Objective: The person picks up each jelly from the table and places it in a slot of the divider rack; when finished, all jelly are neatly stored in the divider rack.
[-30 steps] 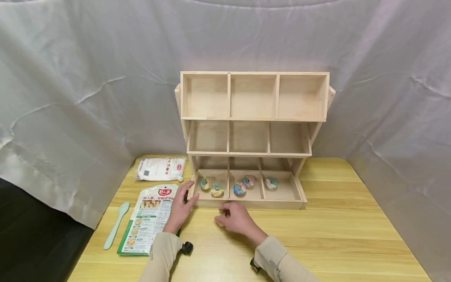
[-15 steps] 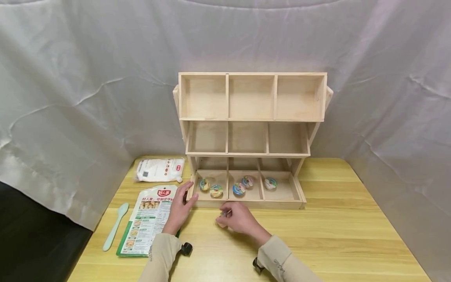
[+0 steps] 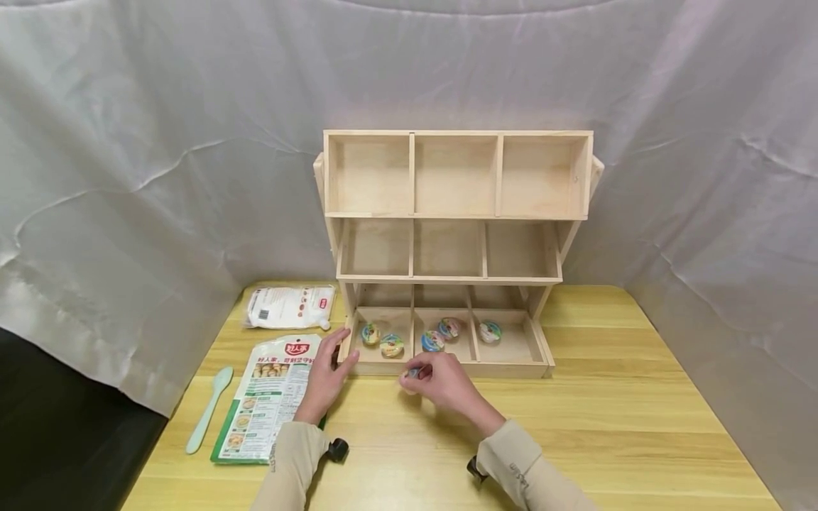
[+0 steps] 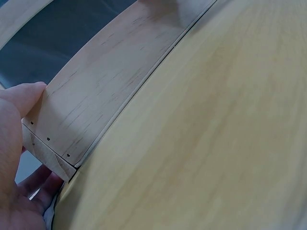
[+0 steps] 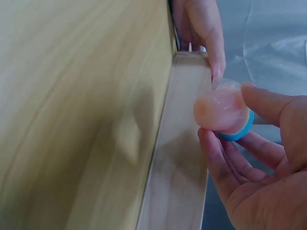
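Observation:
My right hand (image 3: pixel 442 383) pinches a small jelly cup (image 5: pixel 221 111) between thumb and fingertips, just in front of the wooden rack (image 3: pixel 447 369). The cup is pinkish and see-through with a blue rim, tilted on its side in the right wrist view. At the rack's front left corner, my left hand (image 3: pixel 324 380) holds the bottom tray, thumb at the front board (image 4: pixel 91 96) and fingers beside the side wall. Two jelly cups (image 3: pixel 392 345) lie in the bottom left compartment, two more jelly cups (image 3: pixel 432 341) in the middle one, and a green-rimmed jelly cup (image 3: pixel 490 331) in the right.
Left of the rack lie a white packet (image 3: pixel 290 306) and a green-and-white printed pouch (image 3: pixel 265 404), partly behind my left arm. A pale green spoon (image 3: pixel 209 411) is at the table's left side. Grey curtains (image 3: pixel 192 106) surround the wooden table (image 3: pixel 613 411).
My right hand has risen and moved slightly right and toward the rack, with the jelly cup in its fingers. The left hand stays at the rack's corner.

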Motion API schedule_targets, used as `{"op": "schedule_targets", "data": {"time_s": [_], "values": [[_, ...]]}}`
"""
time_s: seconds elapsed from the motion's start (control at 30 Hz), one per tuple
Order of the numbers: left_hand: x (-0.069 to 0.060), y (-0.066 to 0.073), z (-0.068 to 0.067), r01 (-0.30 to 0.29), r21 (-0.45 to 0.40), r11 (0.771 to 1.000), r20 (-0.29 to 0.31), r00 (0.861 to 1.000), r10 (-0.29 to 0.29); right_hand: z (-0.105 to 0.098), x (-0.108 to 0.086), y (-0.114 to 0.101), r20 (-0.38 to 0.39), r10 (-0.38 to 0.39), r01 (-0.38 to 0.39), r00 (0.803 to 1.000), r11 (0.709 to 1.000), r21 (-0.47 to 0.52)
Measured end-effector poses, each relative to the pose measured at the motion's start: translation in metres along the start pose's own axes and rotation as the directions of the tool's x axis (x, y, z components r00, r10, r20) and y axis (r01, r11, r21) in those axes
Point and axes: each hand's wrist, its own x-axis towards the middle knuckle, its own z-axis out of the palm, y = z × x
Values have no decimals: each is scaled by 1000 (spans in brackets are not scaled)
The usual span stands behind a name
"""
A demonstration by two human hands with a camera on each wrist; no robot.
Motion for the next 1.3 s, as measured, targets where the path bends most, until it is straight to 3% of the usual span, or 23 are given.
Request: {"op": "schedule_targets", "data": {"time_s": [0.2, 0.8, 1.3], "values": [[3, -15, 0, -18, 2, 1000, -1, 1000, 18, -9, 1, 1, -28, 21, -21, 999, 1000, -2], [3, -14, 0, -8, 5, 1000, 2, 1000, 8, -32, 4, 9, -140, 69, -69, 988, 998, 11], [3, -12, -1, 10, -16, 1000, 22, 1000, -10, -48, 4, 21, -184, 137, -135, 973, 991, 26]]}}
